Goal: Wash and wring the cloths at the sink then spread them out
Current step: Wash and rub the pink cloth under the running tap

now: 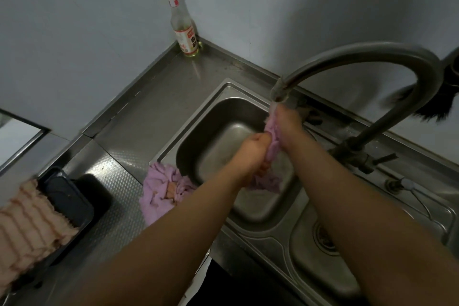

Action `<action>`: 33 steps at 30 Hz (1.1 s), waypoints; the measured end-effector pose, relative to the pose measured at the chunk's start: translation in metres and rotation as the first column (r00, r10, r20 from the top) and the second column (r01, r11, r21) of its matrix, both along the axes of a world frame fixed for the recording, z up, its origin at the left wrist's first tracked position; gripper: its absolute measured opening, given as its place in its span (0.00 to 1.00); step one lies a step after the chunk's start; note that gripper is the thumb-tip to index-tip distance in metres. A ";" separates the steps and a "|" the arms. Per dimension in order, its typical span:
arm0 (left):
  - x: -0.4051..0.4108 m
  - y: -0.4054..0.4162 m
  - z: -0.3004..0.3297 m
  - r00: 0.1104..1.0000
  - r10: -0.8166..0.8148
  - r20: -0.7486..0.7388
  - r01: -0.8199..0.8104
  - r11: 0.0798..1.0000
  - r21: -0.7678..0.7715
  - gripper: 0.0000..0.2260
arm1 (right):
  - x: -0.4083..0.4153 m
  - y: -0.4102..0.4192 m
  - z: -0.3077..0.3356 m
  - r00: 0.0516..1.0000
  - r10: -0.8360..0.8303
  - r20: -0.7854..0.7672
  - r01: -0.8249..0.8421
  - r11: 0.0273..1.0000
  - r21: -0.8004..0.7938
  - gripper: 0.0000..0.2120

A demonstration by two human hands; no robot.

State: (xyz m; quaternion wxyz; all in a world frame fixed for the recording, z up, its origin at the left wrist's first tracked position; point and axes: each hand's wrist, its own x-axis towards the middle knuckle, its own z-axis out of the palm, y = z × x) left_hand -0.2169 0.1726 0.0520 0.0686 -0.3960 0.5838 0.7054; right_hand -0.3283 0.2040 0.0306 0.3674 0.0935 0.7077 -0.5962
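Observation:
Over the steel sink [198, 131], both my hands grip one purple cloth [272, 141] right under the faucet spout [279, 93]. My left hand [253, 149] holds its lower part, and the cloth's loose end hangs beneath it. My right hand [288, 124] grips the upper part, just below the spout. A second purple cloth [161, 191] lies crumpled on the counter at the sink's left rim. A pink striped cloth [27, 226] lies draped at the far left, over a dark tray [72, 201].
A curved metal faucet [397, 62] arches over the basin from the right. A glass bottle [183, 25] with a yellow cap stands in the back corner. A smaller basin with a drain [325, 238] lies to the right. A dark brush [422, 104] hangs by the wall.

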 end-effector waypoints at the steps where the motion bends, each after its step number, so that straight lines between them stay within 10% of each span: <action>1: 0.004 -0.002 -0.001 0.999 -0.014 -0.029 0.013 0.999 -0.035 0.16 | -0.007 0.007 -0.001 0.998 0.036 -0.045 -0.033 0.998 0.058 0.20; 5: 0.012 -0.028 -0.008 0.991 0.122 -0.062 -0.132 0.975 -0.178 0.16 | -0.030 0.028 -0.005 0.985 0.170 -0.039 -0.161 0.972 0.171 0.18; 10: 0.011 -0.044 -0.022 0.957 0.275 0.096 -0.263 0.957 -0.120 0.13 | -0.020 0.030 0.000 0.964 0.156 0.216 -0.089 0.953 -0.289 0.11; 14: -0.009 -0.037 -0.007 0.886 0.444 0.136 -0.464 0.858 0.220 0.14 | 0.048 0.016 -0.010 0.957 0.291 0.003 -0.250 0.826 -0.506 0.12; 19: -0.019 -0.011 0.009 0.931 0.355 0.081 -0.364 0.912 0.190 0.14 | 0.064 0.001 0.001 0.888 0.147 -0.435 -0.235 0.960 -0.155 0.15; 27: -0.013 -0.009 0.010 0.993 0.117 0.029 -0.117 0.993 0.011 0.20 | 0.014 -0.026 0.002 0.972 -0.203 0.115 0.226 0.944 -0.241 0.16; 33: 0.002 -0.019 0.009 0.996 0.008 -0.083 -0.023 0.984 -0.177 0.14 | -0.003 -0.007 0.002 0.969 -0.075 0.235 0.102 0.989 -0.103 0.17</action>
